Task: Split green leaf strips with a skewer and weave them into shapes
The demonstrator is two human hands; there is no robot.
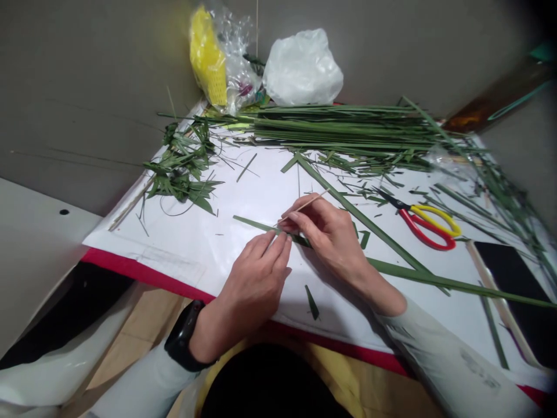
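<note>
A long green leaf strip (418,271) runs across the white table under both hands, its narrow end pointing left. My left hand (261,270) has its fingers closed together on the strip near that end. My right hand (328,229) pinches a thin pale stick (311,200) between thumb and forefinger. The stick slants, its lower left tip close to the leaf strip; whether it touches or pierces the leaf I cannot tell. Behind my right hand lies a second strip with a folded end (300,159). A small cut leaf piece (311,303) lies near the front edge.
Scissors (418,220) with red and yellow handles and a phone (513,278) lie on the right. A pile of long leaves (348,128) spans the back, before a white plastic bag (303,69) and a yellow wrapped item (209,61). Woven leaf pieces (185,168) lie left.
</note>
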